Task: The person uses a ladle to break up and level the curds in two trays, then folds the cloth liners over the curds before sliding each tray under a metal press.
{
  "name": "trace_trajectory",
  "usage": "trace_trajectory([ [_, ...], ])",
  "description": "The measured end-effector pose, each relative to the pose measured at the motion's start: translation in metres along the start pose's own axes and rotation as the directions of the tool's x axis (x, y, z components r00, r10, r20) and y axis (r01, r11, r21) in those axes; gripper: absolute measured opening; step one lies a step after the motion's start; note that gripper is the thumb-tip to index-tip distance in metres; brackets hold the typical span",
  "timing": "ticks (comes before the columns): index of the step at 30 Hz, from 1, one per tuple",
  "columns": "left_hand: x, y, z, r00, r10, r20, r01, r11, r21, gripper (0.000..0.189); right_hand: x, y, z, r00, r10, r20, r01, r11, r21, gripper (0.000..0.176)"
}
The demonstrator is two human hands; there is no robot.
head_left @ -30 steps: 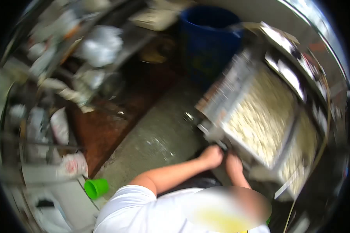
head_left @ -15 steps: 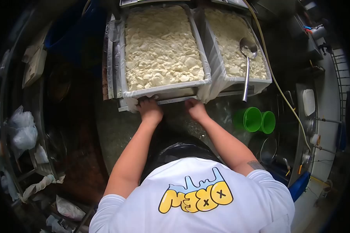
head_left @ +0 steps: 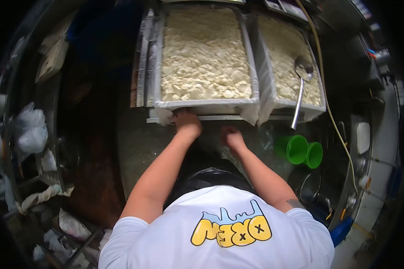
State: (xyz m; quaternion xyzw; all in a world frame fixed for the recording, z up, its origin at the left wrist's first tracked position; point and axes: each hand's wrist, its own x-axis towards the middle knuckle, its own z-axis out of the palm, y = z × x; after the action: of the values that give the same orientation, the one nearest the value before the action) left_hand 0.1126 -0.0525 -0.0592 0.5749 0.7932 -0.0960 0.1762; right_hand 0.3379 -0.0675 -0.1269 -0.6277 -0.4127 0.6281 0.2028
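My left hand [head_left: 187,122] is at the front left corner of a large cloth-lined tray [head_left: 206,103], just under its rim. Its fingers are curled in by the hanging white cloth [head_left: 164,117] and a metal rail [head_left: 220,118]; what they grip is hidden. My right hand [head_left: 233,136] hangs in front of the rail, apart from it, its fingers smeared by motion. Broken white curd [head_left: 206,58], like soft tofu, fills the tray. A second lined tray [head_left: 296,106] of curd stands to the right, with a metal ladle [head_left: 299,96] lying across its front.
Two green buckets [head_left: 296,149] stand on the floor at right. A hose [head_left: 330,107] runs down past the right tray. Plastic bags [head_left: 32,130] hang on a rack at left. A blue tub [head_left: 98,36] is at the upper left.
My right hand has come off the rail and back towards my body. My left hand stays by the cloth corner. The whole view has shifted, so the trays appear further right and slightly lower.
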Motion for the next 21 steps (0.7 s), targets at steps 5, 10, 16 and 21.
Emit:
trace_trajectory([
  [5, 0.018, 0.005, 0.012, 0.991, 0.075, 0.107, -0.063, 0.992, -0.111, 0.049, 0.035, 0.008, 0.034, 0.899, 0.198, 0.39, -0.386, 0.778, 0.496, 0.037],
  [10, -0.001, 0.0, 0.001, 1.0, -0.017, -0.013, 0.015, 0.993, -0.117, 0.046, 0.046, -0.008, 0.052, 0.834, 0.217, 0.507, -0.478, 0.741, 0.471, 0.033],
  [16, -0.002, -0.012, 0.008, 0.998, 0.009, -0.063, -0.02, 0.984, -0.177, 0.047, 0.016, -0.056, 0.049, 0.936, 0.016, 0.351, 0.028, 0.993, -0.119, 0.021],
  [21, -0.005, -0.024, 0.019, 0.976, 0.097, -0.193, -0.155, 0.936, -0.316, 0.045, 0.01, -0.118, 0.071, 0.656, -0.547, 0.52, 0.753, 0.43, -0.498, 0.037],
])
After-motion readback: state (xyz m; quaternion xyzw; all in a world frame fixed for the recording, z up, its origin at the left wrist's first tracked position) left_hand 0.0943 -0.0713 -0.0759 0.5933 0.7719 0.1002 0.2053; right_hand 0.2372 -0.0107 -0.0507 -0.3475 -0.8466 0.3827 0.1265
